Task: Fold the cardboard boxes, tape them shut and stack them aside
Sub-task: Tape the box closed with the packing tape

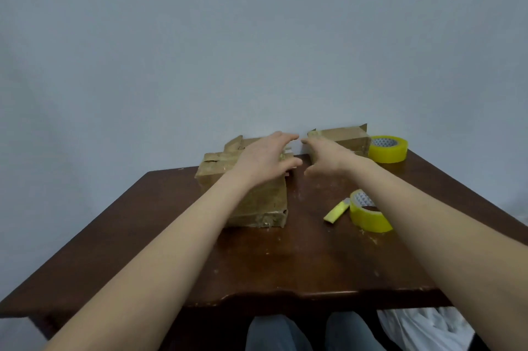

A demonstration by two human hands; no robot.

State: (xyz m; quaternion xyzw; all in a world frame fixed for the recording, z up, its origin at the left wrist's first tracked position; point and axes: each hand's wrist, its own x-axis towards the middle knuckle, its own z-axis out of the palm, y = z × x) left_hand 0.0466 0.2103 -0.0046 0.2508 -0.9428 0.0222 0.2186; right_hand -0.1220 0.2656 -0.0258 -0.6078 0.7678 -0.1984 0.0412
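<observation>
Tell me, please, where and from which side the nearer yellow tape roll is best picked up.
Come from above: the nearer tape roll lies flat on the table with its core hole facing up. Put the thumb in the hole and fingers on the outer wall, pinching the ring on its near side, since the yellow cutter lies close by its left.

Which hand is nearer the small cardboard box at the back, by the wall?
Right. The right hand reaches in front of the small box, overlapping its near left corner; the left hand is over the larger box, further left.
</observation>
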